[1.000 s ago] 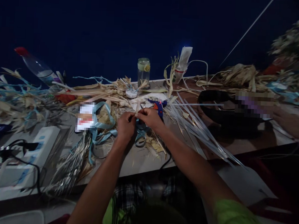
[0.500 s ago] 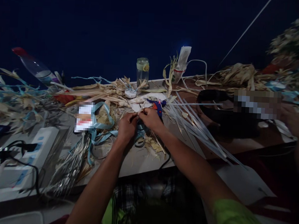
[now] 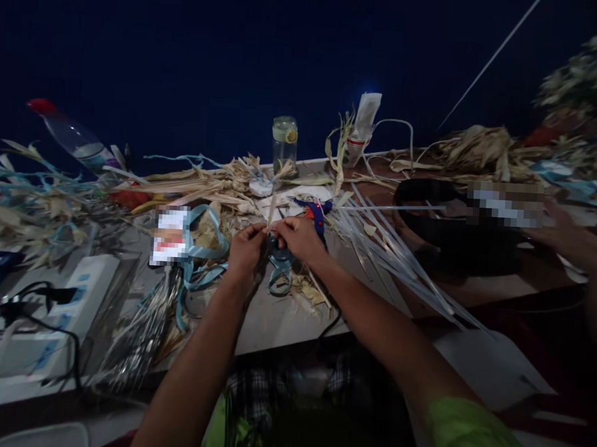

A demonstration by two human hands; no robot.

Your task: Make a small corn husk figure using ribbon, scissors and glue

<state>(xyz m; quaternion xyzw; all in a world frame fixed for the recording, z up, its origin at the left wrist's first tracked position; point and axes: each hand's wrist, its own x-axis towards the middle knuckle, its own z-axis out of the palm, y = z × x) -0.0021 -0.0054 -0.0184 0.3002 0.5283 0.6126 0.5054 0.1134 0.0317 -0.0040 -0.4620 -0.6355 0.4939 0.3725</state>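
Close together over the middle of the table, my left hand (image 3: 247, 249) and my right hand (image 3: 298, 237) both pinch a thin pale strip of dried husk (image 3: 272, 210), which stands up between the fingertips. The dim light blurs where each finger meets it. Just beyond my right hand lies a blue and orange glue gun (image 3: 317, 212) with a small red light, on a white sheet (image 3: 300, 192). Under my hands is a loop of light blue ribbon (image 3: 280, 279). Husk scraps (image 3: 312, 294) lie to its right.
Clear glue sticks (image 3: 391, 255) spread to the right. At left are a power strip (image 3: 74, 305) with black cables, a bundle of metal wires (image 3: 145, 329) and a tilted bottle (image 3: 73, 135). A jar (image 3: 285, 143) stands behind. Another person's hand (image 3: 559, 224) is at far right.
My left hand has shifted slightly left, and the husk strip now sticks up above my fingertips. The other person's hand at far right has moved a little leftward.
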